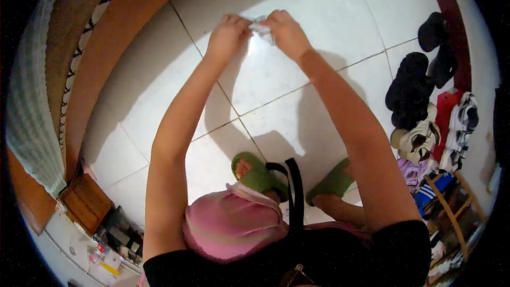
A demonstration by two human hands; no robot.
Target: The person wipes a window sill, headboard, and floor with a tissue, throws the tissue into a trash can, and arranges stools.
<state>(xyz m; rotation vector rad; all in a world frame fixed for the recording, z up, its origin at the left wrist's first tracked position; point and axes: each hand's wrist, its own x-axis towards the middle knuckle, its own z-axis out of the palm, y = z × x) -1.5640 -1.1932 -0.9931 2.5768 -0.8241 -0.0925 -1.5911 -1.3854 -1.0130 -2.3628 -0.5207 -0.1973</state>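
Both arms reach forward over the white tiled floor. My left hand (pixel 229 34) is at the upper middle, its fingers closed on one side of a small, crumpled, whitish translucent item (pixel 261 30), perhaps plastic. The other side of this item is pinched by my right hand (pixel 287 31). It spans the short gap between the two hands, above the floor; the fingertips partly cover it. What exactly it is cannot be made out.
Black footwear (pixel 410 90) and several sneakers (pixel 461 122) line the right wall, with a wooden rack (pixel 449 207) below. Green slippers (pixel 259 174) are on the feet. A brown box (pixel 86 202) stands lower left, near a striped cloth (pixel 33 95).
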